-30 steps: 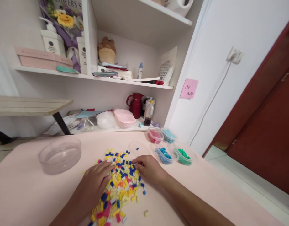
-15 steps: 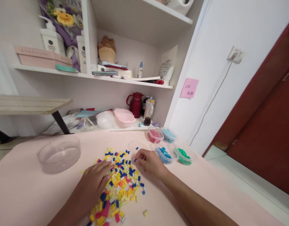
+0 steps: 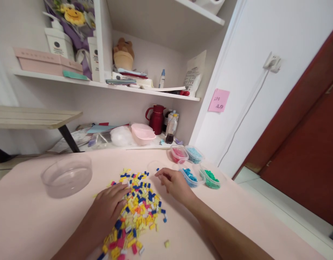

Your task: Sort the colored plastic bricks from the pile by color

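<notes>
A pile of small toy bricks point(image 3: 142, 209), in yellow, dark blue, white, pink and orange, is spread over the pink table. My left hand point(image 3: 111, 198) rests on the pile's left edge, its fingers stretched out flat on the bricks. To the right of the pile, my right hand point(image 3: 173, 182) hovers with its fingers loosely apart, and no brick shows between them. Just beyond its fingertips a dark blue brick point(image 3: 158, 169) lies in or on a faint clear round dish point(image 3: 151, 163), partly covered by the hand.
Clear tubs hold pink pieces point(image 3: 178, 155), light blue pieces point(image 3: 194, 154), blue pieces point(image 3: 190, 175) and green pieces point(image 3: 210, 179). A clear round bowl point(image 3: 67, 177) stands at left. Behind the table are a pink container point(image 3: 143, 133), a red jug point(image 3: 156, 121) and a bottle point(image 3: 171, 130).
My right hand pinched a dark blue brick from the pile and carried it away, up toward the faint dish; its fingers have since loosened. The left hand has stayed on the pile.
</notes>
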The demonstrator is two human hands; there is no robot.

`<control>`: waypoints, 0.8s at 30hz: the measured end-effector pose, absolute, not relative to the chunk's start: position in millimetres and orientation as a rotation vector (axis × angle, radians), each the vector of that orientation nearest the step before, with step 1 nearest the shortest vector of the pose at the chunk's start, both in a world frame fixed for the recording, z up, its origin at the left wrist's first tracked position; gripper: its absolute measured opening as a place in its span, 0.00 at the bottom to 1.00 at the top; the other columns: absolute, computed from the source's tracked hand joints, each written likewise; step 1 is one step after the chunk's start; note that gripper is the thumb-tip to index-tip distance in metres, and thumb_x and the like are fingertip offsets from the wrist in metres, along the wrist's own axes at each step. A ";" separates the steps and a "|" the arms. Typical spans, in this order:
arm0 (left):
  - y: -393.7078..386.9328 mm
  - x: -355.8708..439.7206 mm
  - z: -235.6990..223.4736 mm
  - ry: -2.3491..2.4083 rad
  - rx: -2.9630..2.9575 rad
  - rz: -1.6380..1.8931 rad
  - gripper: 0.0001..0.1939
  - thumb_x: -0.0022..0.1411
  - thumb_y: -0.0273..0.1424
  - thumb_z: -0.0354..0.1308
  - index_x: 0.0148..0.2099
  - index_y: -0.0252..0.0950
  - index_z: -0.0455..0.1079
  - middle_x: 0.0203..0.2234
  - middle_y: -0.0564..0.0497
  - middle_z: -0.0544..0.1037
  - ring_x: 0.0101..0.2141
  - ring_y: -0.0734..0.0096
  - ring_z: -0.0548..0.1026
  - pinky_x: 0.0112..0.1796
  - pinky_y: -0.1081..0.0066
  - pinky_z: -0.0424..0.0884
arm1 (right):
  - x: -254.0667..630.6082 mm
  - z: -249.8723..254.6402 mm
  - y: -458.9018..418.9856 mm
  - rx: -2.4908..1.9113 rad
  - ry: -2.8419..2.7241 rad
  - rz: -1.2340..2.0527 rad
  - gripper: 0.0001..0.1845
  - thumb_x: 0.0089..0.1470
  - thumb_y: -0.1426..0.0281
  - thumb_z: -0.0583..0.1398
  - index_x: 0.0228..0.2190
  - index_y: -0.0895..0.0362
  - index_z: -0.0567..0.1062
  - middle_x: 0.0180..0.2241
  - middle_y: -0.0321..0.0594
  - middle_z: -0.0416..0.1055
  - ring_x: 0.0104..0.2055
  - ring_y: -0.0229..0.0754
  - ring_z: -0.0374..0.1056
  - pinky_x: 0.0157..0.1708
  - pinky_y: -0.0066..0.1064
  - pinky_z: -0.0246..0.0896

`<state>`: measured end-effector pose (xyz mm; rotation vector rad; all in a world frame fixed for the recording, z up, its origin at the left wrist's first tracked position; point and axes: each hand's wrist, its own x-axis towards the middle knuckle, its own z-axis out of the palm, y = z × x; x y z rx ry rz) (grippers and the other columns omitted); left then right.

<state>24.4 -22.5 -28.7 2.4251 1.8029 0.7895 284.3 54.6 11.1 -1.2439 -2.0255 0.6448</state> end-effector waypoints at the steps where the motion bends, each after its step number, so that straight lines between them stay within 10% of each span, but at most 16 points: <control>1: -22.7 24.3 -29.2 1.805 2.421 0.789 0.18 0.66 0.37 0.48 0.54 0.48 0.73 0.55 0.52 0.76 0.57 0.60 0.70 0.56 0.53 0.67 | 281.9 9.6 52.3 -1.231 -2.076 0.634 0.15 0.58 0.71 0.53 0.39 0.54 0.79 0.30 0.37 0.76 0.27 0.38 0.69 0.31 0.28 0.62; 7: -24.5 27.9 -26.0 1.813 2.411 0.785 0.19 0.66 0.36 0.48 0.55 0.47 0.73 0.55 0.51 0.76 0.57 0.60 0.70 0.56 0.52 0.67 | 267.0 -4.2 42.8 -1.269 -2.326 0.344 0.19 0.58 0.71 0.55 0.48 0.46 0.76 0.43 0.38 0.76 0.42 0.43 0.71 0.42 0.29 0.60; 24: -25.5 29.5 -22.5 1.795 2.369 0.825 0.19 0.65 0.35 0.49 0.54 0.47 0.74 0.54 0.51 0.76 0.56 0.59 0.71 0.56 0.51 0.67 | 264.9 -5.3 49.3 -1.342 -2.272 0.431 0.03 0.53 0.71 0.61 0.32 0.52 0.74 0.33 0.34 0.75 0.33 0.38 0.67 0.32 0.27 0.53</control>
